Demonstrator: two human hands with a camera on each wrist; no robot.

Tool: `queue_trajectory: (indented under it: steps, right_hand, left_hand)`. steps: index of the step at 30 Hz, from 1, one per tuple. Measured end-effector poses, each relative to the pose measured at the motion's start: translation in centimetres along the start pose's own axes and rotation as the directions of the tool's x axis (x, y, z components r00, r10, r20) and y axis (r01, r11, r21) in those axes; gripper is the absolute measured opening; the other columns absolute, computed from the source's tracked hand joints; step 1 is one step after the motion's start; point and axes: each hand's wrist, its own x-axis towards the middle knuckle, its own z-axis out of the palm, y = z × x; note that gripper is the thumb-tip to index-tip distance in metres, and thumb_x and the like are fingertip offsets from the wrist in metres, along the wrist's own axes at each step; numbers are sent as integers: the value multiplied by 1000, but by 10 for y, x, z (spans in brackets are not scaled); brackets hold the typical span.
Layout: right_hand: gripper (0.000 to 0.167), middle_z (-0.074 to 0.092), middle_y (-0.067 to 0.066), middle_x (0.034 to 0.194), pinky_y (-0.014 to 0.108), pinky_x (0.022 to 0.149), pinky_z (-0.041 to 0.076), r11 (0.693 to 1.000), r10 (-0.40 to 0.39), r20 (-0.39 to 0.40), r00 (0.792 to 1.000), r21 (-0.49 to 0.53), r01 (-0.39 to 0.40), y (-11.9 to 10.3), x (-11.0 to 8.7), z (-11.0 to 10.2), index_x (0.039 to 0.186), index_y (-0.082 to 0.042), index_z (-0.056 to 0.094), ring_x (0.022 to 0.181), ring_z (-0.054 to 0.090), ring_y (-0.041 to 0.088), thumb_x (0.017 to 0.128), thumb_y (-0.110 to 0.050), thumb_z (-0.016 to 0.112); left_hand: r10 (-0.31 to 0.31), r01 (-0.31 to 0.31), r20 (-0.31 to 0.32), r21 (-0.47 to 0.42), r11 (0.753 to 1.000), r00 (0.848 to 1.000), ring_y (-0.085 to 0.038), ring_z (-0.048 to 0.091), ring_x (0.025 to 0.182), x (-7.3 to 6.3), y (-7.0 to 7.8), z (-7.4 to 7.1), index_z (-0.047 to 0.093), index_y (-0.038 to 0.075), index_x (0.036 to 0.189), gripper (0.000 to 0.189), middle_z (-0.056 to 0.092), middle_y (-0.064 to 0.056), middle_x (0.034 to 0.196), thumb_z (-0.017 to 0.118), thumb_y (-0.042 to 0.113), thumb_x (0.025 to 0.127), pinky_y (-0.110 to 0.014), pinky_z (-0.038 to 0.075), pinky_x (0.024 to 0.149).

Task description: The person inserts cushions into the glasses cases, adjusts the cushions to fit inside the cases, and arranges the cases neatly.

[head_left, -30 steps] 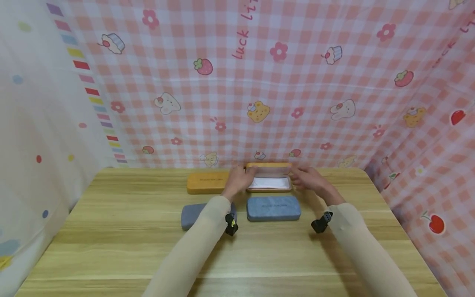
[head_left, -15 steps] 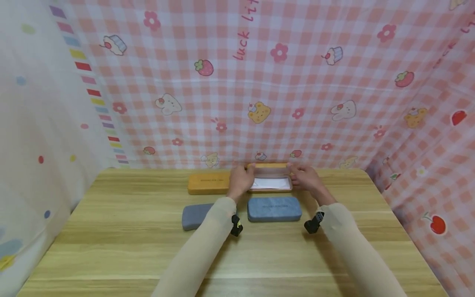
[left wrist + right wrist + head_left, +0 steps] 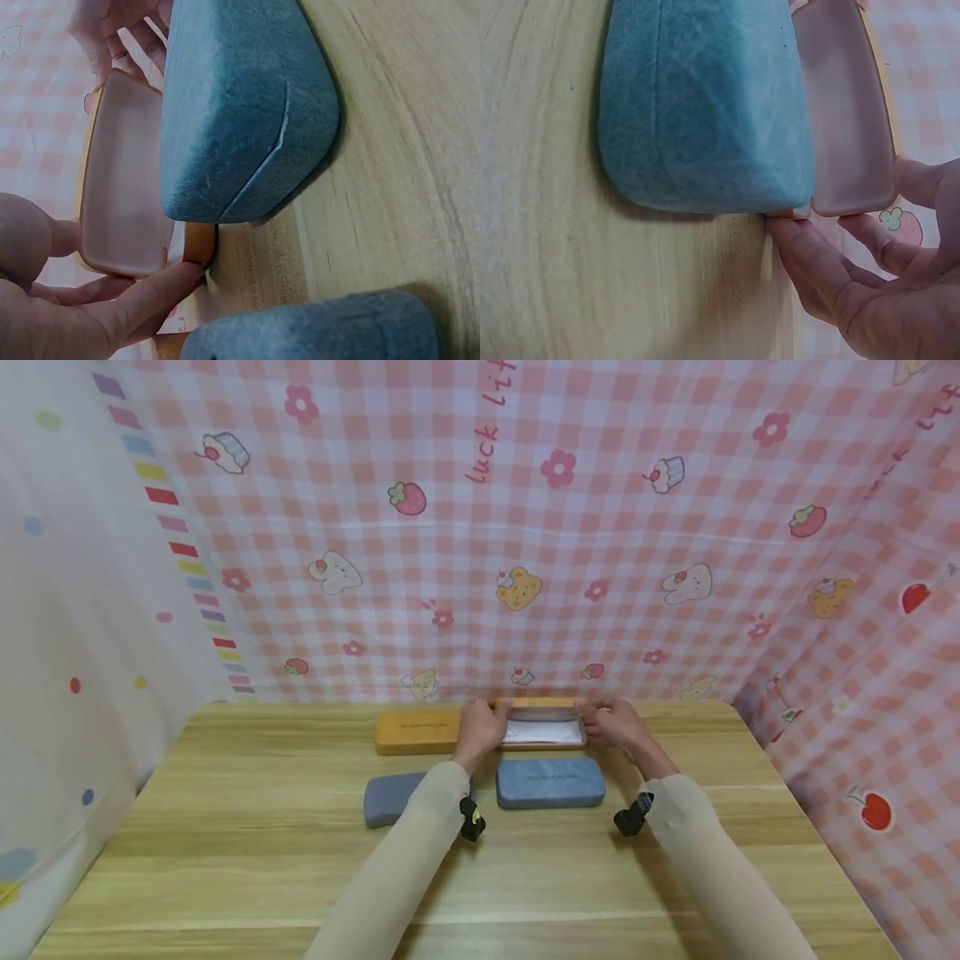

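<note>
An orange glasses case [image 3: 542,746] stands with its lid raised at the back of the table, a white cloth [image 3: 543,732] lying inside. My left hand [image 3: 482,727] holds its left end: in the left wrist view the thumb is at the edge of the pinkish-lined lid [image 3: 127,180] and the fingers reach along the base. At the opposite end my right hand [image 3: 617,724] grips likewise, thumb on the lid's edge and fingertips against the lid and base. A blue glasses case [image 3: 551,783], closed, sits just in front and hides part of the orange one in both wrist views.
Left of the open case lies a closed orange glasses case [image 3: 416,732], partly behind my left hand. A grey-blue case [image 3: 392,797] sits nearer, partly under my left sleeve in view. The wooden table [image 3: 225,860] ends at a pink checked curtain [image 3: 450,543].
The raised lid has tipped a little forward and lower, both thumbs still at it. My right wrist has come slightly to the left. The other cases have stayed in place.
</note>
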Motion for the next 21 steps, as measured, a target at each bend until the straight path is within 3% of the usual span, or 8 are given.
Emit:
queue_trajectory:
  steps: [2,5,7,11,13,17,21]
  right_hand:
    - [58,57,26,143,42,99,59,1000,-9,4,1000,12,9,1,-1,0,140,1,53,127,62,35,106,-45,53]
    - [52,56,26,143,40,98,59,1000,-14,11,1000,15,13,2,-3,-1,138,3,52,128,62,34,106,-39,53]
    - [49,54,25,145,39,99,59,1000,-5,17,1000,24,5,3,-4,-1,137,3,51,129,61,33,107,-36,54]
    - [48,51,24,148,39,102,57,999,-3,32,999,43,2,5,-5,-2,138,3,48,133,58,33,107,-33,54]
    - [46,50,24,148,40,103,56,998,-9,35,999,59,7,6,-4,-2,137,2,48,134,57,33,107,-32,55]
    - [41,49,24,147,41,104,56,997,-16,42,999,72,13,7,-4,-2,134,2,48,131,59,31,107,-28,56]
    - [35,51,23,142,42,104,55,997,-31,44,999,77,27,9,-5,-3,129,1,49,123,61,26,106,-23,57]
  left_hand:
    - [-5,5,4,-6,1000,1000,-26,59,82,-3,1,-1,67,-4,121,42,64,-20,101,51,33,108,-36,50,73]
    - [6,-6,8,-11,1000,1000,-33,64,110,-6,0,-2,61,-7,130,43,64,-26,128,53,29,108,-43,56,92]
    - [8,-8,7,-18,1000,1000,-32,63,114,-8,-1,-3,63,-7,126,40,63,-23,132,56,27,107,-44,56,95]
    - [21,-21,25,-20,1000,999,-28,58,85,-9,-3,-4,62,-4,95,31,61,-22,104,57,24,106,-38,50,73]
    - [25,-25,27,-16,1000,999,-26,57,85,-9,-3,-4,62,-3,96,29,62,-23,106,58,23,106,-37,49,72]
    - [14,-15,27,9,1000,1000,-28,62,98,-9,-2,-4,66,-5,109,28,64,-23,126,60,21,105,-39,54,81]
    - [-14,13,27,7,1000,1000,-26,61,88,-9,0,-1,67,-5,106,23,66,-22,116,61,18,104,-36,53,73]
